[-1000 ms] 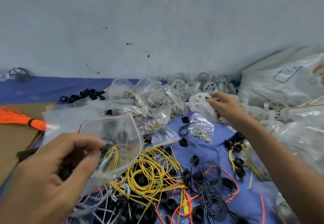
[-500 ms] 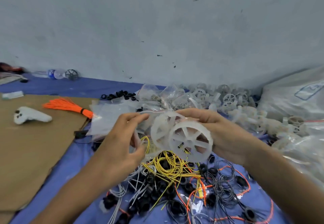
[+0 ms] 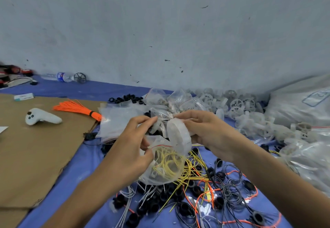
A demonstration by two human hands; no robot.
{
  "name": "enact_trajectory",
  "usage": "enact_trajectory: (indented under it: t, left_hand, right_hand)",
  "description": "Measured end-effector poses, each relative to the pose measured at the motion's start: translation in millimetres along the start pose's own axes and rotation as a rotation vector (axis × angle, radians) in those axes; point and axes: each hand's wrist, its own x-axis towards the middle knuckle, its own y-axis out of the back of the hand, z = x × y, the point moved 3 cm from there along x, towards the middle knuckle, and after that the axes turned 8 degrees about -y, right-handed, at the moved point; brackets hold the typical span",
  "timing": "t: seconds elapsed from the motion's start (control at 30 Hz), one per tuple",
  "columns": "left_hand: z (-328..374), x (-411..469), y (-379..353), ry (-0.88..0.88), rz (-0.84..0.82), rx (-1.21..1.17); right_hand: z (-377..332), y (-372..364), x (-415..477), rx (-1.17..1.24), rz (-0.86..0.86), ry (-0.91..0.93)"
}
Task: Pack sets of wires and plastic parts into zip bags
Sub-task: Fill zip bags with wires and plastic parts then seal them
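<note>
My left hand [image 3: 133, 145] pinches the red-lined mouth of a clear zip bag [image 3: 165, 167] that holds yellow wire. My right hand [image 3: 207, 129] grips a white plastic wheel [image 3: 178, 135] on edge at the bag's opening, partly inside the plastic. A second white part shows between my hands, blurred. Below the bag lies a tangle of yellow wires [image 3: 192, 170], with black wire coils [image 3: 230, 197], orange wires and black plastic rings [image 3: 160, 199] spread over the blue cloth [image 3: 85, 167].
A pile of white wheels [image 3: 237, 104] and filled zip bags [image 3: 171, 101] lies behind my hands. Empty bags [image 3: 116, 120] lie left of them. An orange wire bundle [image 3: 78, 109] and a white controller [image 3: 42, 117] rest on brown cardboard [image 3: 35, 156]. Large plastic sacks [image 3: 301, 108] sit at the right.
My right hand brought white wheels from the far pile to the bag. The wheel has turned on edge and moved into the bag's mouth. The camera view has tilted up.
</note>
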Motion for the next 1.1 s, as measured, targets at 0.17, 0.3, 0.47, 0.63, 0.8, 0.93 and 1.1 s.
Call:
enact_trajectory:
  t: [0.17, 0.3, 0.47, 0.63, 0.8, 0.93, 1.1]
  left_hand:
    - [2, -32, -13, -0.012, -0.028, 0.112]
    - [0, -53, -24, -0.036, -0.05, 0.27]
    - [5, -51, -25, -0.094, -0.124, 0.339]
    - [10, -48, -23, -0.086, -0.052, 0.308]
    - [9, -44, -12, 0.037, 0.053, 0.297]
    - [11, -37, -10, 0.043, 0.061, 0.272]
    - [8, -26, -4, 0.094, 0.097, 0.209]
  right_hand:
    - [26, 7, -21, 0.181, -0.033, -0.048]
    - [55, 4, -48, 0.393, -0.133, -0.153]
    - [82, -17, -52, 0.509, -0.211, -0.326]
    - [77, -39, -31, 0.729, -0.065, -0.292]
    - [69, -51, -25, 0.751, -0.072, -0.215]
    - [59, -53, -31, 0.669, -0.107, -0.175]
    - [47, -21, -26, 0.19, 0.055, 0.075]
